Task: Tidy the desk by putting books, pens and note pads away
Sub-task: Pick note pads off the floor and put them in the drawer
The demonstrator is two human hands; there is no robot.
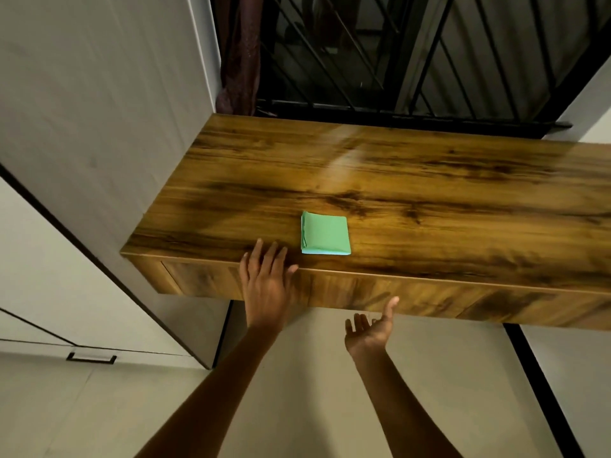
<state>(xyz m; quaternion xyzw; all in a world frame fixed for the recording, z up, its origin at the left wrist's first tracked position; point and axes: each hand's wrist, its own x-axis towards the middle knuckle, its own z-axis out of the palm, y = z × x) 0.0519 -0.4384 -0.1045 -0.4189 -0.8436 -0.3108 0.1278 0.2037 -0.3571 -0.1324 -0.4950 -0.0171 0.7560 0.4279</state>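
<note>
The desk (429,180) runs off the right edge, its far end unseen.

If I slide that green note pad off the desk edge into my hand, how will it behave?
The green note pad looks thin and flat, so it is probably light and won't roll or tip. The desk top shines, so it should slide easily. Its left edge shows loose layered sheets, which may fan or flop once unsupported.

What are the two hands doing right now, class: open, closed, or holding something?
Left hand: open, fingers resting flat on the desk edge beside the green note pad.
Right hand: open, palm up below the desk front, holding nothing.
</note>
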